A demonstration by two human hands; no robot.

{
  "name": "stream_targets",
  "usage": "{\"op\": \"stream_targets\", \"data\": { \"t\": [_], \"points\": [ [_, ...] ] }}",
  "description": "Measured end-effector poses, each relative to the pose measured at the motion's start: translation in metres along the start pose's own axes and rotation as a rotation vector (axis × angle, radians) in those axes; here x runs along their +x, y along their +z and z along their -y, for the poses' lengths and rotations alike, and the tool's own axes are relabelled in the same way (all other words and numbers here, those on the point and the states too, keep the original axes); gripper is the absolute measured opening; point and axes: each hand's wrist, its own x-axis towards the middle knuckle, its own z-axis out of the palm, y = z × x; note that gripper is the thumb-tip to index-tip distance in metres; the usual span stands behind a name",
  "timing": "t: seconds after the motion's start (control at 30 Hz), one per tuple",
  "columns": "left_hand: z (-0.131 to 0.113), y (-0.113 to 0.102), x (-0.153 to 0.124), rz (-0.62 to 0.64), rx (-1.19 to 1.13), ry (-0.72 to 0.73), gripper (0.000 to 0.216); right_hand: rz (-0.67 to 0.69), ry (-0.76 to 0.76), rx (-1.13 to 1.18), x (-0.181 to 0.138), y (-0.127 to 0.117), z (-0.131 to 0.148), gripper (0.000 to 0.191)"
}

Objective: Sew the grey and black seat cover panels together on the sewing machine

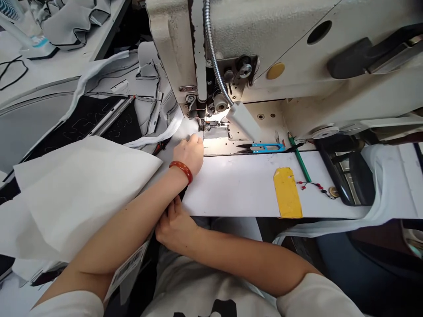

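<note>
My left hand (189,155), with a red-brown bracelet (181,171) at its wrist, rests beside the lit presser foot (202,125) of a sewing machine. Its fingers are curled down on light fabric at the needle; the fingertips are partly hidden. My right hand (175,225) is lower, under the left forearm at the table's front edge, its fingers closed on the dark edge of the fabric. Left of both hands spreads the grey and black fabric piece (114,121), with a white strip (165,134) running to the foot. A white sheet (79,189) lies over part of it.
Blue thread snips (264,148), a green pencil (300,159) and a yellow tag (287,193) lie right of the needle. A dark, glossy object (343,171) and a long white strip (380,185) are farther right. A white lamp head (243,119) hangs over the machine bed.
</note>
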Motion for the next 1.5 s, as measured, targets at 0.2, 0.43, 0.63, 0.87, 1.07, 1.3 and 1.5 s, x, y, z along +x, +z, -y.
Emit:
{"op": "stream_targets", "data": {
  "t": [0.2, 0.43, 0.63, 0.87, 1.07, 1.3, 1.5],
  "points": [
    [-0.008, -0.001, 0.014, -0.057, -0.004, -0.016, 0.041, -0.074, 0.052, -0.02, -0.023, -0.01, -0.02, 0.03],
    [-0.006, 0.01, -0.011, -0.107, 0.099, 0.023, 0.043, -0.14, 0.1, -0.061, -0.037, -0.013, -0.023, 0.032],
    [-0.013, -0.002, 0.008, -0.036, 0.076, -0.013, 0.044, -0.178, 0.134, -0.111, -0.039, -0.016, -0.034, 0.033],
    [-0.011, -0.001, 0.0, 0.009, 0.073, -0.04, 0.045, -0.157, 0.079, -0.106, -0.042, -0.023, -0.025, 0.032],
    [-0.009, -0.008, 0.004, 0.017, 0.05, 0.013, 0.051, -0.096, 0.072, -0.068, -0.042, -0.025, -0.033, 0.035],
    [-0.006, -0.011, -0.008, 0.073, 0.039, -0.01, 0.044, -0.178, 0.111, -0.088, -0.047, -0.024, -0.03, 0.036],
    [-0.001, -0.018, -0.006, 0.154, 0.014, 0.027, 0.052, -0.123, 0.112, -0.118, -0.047, -0.03, -0.043, 0.035]
  ]
}}
